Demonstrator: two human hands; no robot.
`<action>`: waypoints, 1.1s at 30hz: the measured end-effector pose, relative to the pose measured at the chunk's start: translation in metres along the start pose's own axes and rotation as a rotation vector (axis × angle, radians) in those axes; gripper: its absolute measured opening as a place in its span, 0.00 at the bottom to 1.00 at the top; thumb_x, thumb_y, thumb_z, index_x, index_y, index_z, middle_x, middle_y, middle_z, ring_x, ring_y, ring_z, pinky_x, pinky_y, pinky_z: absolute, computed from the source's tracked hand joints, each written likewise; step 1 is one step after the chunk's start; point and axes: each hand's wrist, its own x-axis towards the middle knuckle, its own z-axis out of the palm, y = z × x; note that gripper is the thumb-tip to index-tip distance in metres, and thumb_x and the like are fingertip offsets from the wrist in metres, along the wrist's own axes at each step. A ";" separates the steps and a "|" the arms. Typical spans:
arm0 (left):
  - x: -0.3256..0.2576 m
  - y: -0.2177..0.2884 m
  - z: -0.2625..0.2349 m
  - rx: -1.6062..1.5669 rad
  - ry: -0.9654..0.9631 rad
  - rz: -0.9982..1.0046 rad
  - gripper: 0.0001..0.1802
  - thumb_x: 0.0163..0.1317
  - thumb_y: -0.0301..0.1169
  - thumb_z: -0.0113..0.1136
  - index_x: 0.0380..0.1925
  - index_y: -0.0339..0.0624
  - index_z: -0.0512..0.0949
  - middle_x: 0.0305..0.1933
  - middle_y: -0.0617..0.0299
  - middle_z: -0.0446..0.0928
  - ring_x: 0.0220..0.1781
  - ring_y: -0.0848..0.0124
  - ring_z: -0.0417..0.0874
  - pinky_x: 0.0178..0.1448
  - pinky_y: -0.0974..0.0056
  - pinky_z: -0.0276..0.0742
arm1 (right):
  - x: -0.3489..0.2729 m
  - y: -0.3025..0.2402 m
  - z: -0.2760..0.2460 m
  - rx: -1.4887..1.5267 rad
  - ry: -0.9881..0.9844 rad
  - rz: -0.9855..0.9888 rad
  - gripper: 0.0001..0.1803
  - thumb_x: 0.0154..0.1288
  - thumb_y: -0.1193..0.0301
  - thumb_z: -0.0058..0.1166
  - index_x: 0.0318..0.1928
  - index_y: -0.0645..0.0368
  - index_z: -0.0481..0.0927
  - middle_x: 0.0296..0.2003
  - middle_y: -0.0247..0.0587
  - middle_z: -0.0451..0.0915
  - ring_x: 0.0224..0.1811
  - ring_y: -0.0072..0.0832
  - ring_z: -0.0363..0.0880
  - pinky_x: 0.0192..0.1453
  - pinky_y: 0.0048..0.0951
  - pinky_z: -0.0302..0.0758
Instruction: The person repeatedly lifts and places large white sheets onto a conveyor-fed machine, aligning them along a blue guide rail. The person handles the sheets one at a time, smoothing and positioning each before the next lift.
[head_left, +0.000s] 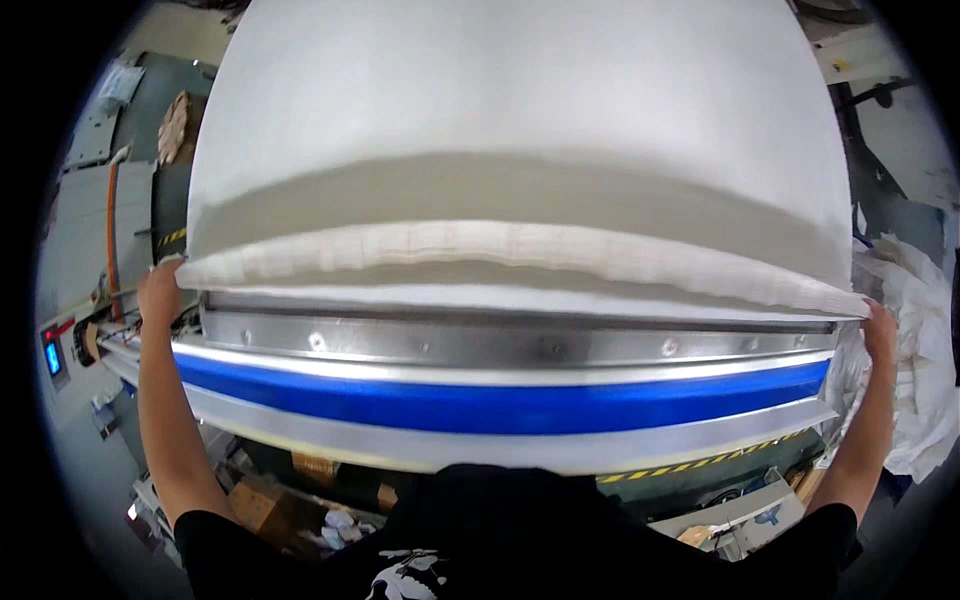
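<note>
A wide white sheet of fabric (520,90) runs from the far side toward me. Its near edge is gathered into a thick layered fold (500,243) that bows away from me in the middle. At the fold's left end, my left hand (160,290) is closed on the fabric. My right hand (879,328) grips the opposite end the same way, both arms spread wide. Just nearer than the fold lies a metal bar (480,338) with bolts, then a blue strip (500,402) along the machine's front. My fingertips are partly hidden by the cloth.
Crumpled white material (915,370) is heaped at the right, beside my right forearm. On the left stand a small lit screen (53,357) and an orange pole (112,240). Below the machine's front are a cardboard box (262,512) and yellow-black floor tape (690,462).
</note>
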 end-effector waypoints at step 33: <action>-0.116 -0.011 0.148 0.103 -0.402 -0.358 0.16 0.59 0.34 0.53 0.46 0.45 0.78 0.42 0.55 0.81 0.45 0.58 0.82 0.42 0.57 0.76 | -0.160 0.006 0.154 -0.264 -0.640 -0.368 0.13 0.50 0.65 0.53 0.31 0.62 0.80 0.37 0.52 0.79 0.42 0.49 0.77 0.48 0.44 0.74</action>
